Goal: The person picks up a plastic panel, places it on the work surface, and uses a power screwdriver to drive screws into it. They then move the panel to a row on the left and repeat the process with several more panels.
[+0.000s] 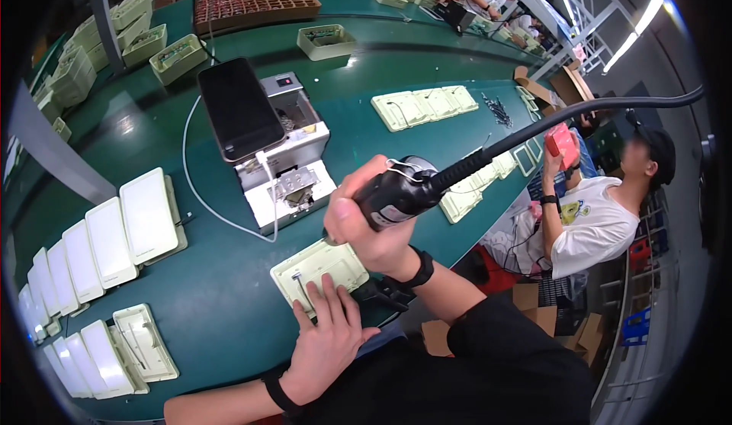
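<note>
My right hand [375,238] is wrapped around a black electric screwdriver [393,196], whose thick cable runs off to the upper right. Its tip is hidden behind my hand. Below it lies a cream plastic housing half [324,261], open side up, with a small metal strip inside. The fingers of my left hand [328,341] are stretched out flat on the near edge of this housing. A black object [381,294] by the table edge, under my right wrist, is partly hidden. Just beyond the housing stands a metal screw feeder [286,189].
A phone [238,112] with a white cable leans on the feeder. White-faced panels [149,215] overlap in rows at left. More housings [427,106], dark screws [496,110], bins [326,41] and a brown divided tray [255,6] lie beyond. A co-worker [598,211] sits at right.
</note>
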The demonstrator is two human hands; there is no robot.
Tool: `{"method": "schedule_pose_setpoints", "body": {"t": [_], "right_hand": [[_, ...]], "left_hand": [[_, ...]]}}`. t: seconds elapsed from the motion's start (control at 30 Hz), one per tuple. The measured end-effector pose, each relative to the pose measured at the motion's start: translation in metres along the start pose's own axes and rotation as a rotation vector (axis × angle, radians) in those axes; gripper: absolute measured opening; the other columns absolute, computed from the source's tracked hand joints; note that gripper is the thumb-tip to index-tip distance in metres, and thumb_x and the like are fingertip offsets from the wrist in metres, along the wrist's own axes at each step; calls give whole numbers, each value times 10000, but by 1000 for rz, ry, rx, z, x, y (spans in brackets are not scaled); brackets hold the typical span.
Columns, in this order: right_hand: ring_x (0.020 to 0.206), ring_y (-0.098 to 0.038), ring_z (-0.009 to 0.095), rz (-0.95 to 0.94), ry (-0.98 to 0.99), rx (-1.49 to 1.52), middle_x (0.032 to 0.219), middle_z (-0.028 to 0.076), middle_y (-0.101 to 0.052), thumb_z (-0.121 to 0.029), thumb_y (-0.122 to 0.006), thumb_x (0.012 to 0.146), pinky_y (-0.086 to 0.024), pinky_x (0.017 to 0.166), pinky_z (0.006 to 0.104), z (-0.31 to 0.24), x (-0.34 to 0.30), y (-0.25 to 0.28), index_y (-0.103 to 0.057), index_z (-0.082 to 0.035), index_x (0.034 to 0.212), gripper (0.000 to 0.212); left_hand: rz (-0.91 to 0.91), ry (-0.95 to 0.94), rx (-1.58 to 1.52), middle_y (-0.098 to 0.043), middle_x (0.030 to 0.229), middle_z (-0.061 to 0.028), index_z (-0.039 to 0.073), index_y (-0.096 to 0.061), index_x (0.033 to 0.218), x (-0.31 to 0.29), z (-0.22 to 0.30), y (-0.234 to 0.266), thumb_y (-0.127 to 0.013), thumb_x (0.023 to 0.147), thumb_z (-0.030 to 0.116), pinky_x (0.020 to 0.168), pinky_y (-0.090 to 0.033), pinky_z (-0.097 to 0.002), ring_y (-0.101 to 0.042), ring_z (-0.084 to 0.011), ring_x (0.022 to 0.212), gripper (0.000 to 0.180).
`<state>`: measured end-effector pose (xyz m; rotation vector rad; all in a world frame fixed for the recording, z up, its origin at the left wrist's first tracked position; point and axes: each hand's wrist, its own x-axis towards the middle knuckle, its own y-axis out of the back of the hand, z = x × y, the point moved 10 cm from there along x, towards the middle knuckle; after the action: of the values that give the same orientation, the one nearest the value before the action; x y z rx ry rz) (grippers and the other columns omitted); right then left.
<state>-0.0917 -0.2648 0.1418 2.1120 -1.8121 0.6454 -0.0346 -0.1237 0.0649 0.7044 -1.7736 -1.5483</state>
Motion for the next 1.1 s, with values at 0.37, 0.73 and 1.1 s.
{"method": "schedule_pose_setpoints", "body": {"t": [0.37,0.73,1.1], "right_hand": [[483,-458,151,122,194,43,674,55,-483,-73,-584,1020,-436,471,333,-57,62,-24,-478,-42,1149,169],[481,-434,135,-98,59,123,656,53,-482,-94,-617,1017,-429,469,321,-29,15,-46,-465,-65,1122,187],[486,-438,130,-180,73,0,646,59,-490,-114,-620,1019,-424,455,311,-11,1,-63,-415,-60,1050,214]], "left_hand": [[60,12,-35,-613,1380,-341,-67,-649,1265,-2,0,2,-461,1001,696,838,-618,-540,-621,-435,1242,829],[104,20,-48,-639,1326,-353,-62,-688,1167,-4,-7,1,-429,989,739,759,-645,-526,-601,-421,1248,860],[43,-12,-139,-635,1295,-386,-66,-755,912,-4,-1,-7,-503,955,725,751,-648,-571,-575,-473,1245,831]]}}
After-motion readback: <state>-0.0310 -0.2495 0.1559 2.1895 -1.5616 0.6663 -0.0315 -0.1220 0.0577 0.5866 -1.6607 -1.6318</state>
